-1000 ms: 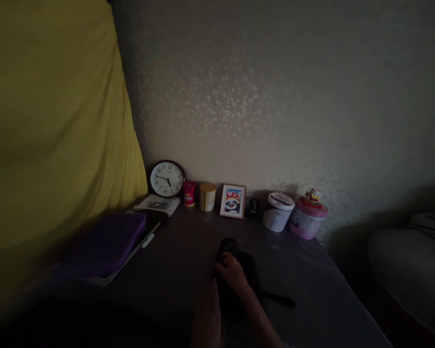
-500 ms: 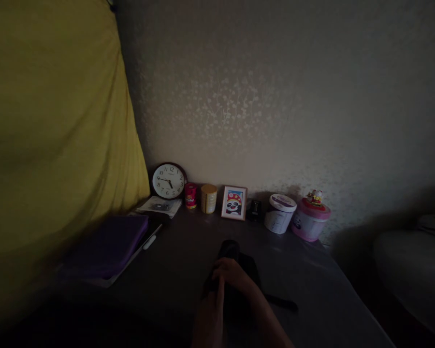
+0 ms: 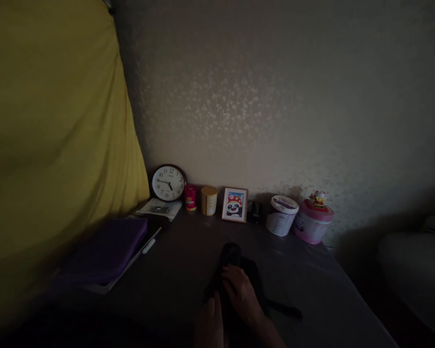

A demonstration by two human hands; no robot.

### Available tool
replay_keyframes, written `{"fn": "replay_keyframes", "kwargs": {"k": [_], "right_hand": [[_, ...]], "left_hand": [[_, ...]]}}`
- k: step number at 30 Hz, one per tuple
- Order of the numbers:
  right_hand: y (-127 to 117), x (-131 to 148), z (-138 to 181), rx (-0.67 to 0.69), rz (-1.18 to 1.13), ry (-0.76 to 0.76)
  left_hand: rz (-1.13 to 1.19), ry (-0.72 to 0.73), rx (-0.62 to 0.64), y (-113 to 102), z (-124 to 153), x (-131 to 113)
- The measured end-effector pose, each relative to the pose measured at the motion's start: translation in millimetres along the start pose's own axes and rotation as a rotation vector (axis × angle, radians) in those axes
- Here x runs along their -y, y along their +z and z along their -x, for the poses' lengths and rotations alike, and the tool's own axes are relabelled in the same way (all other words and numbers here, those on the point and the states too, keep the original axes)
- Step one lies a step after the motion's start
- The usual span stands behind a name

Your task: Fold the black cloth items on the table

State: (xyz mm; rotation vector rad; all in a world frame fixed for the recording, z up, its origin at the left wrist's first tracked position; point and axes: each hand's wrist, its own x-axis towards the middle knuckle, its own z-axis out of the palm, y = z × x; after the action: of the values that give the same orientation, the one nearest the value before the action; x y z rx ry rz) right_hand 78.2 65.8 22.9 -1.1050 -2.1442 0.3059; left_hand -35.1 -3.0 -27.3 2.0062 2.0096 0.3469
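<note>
On the dark table lies a black bundle [image 3: 253, 271] that looks like a folded umbrella, with a rounded far end and a dark strap [image 3: 285, 309] stretching out to the right. It is too dark to make out its details. My right hand [image 3: 242, 291] is closed over the bundle, fingers bent across it just below the rounded end. Lower and to the left, my left hand [image 3: 210, 316] presses its fingers together against the bundle's near left part. A small gap separates the two hands.
Along the wall stand a clock [image 3: 168, 182], a red can [image 3: 190, 198], a yellow can [image 3: 209, 201], a panda picture frame [image 3: 235, 205], a small black object [image 3: 255, 211], a white tub [image 3: 282, 216] and a pink tub [image 3: 312, 221]. A purple folder [image 3: 105, 251] lies left, beside a white pen [image 3: 148, 246].
My hands have come apart: the right has shifted slightly right and its fingers lie over the bundle, while the left has dropped a little lower. The view has tilted slightly.
</note>
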Motion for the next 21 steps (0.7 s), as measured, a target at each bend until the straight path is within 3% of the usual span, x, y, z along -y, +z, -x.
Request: {"fn": "replay_keyframes", "kwargs": {"k": [3,11,14,16,21], "right_hand": [[8.4,-22.9,-7.4,-0.011,0.086,0.015],[13.4,-72.7,-68.7,0.033,0.177,0.135],[5.1,-63.6,-68.1,-0.040,0.240,0.217],[-0.8,-44.7,-54.7,-0.078,0.208,0.174],[-0.7,-4.2,-21.8,0.153,0.031,-0.018]], "left_hand": [[-0.007,-0.018,0.047,-4.5,0.0,-3.9],[-0.042,-0.072,0.128,-18.0,2.2,-9.3],[-0.061,-0.084,0.145,-21.7,2.3,-9.9],[-0.069,-0.091,0.142,-22.0,1.8,-10.1],[-0.052,-0.093,0.110,-21.5,1.7,-11.1]]}}
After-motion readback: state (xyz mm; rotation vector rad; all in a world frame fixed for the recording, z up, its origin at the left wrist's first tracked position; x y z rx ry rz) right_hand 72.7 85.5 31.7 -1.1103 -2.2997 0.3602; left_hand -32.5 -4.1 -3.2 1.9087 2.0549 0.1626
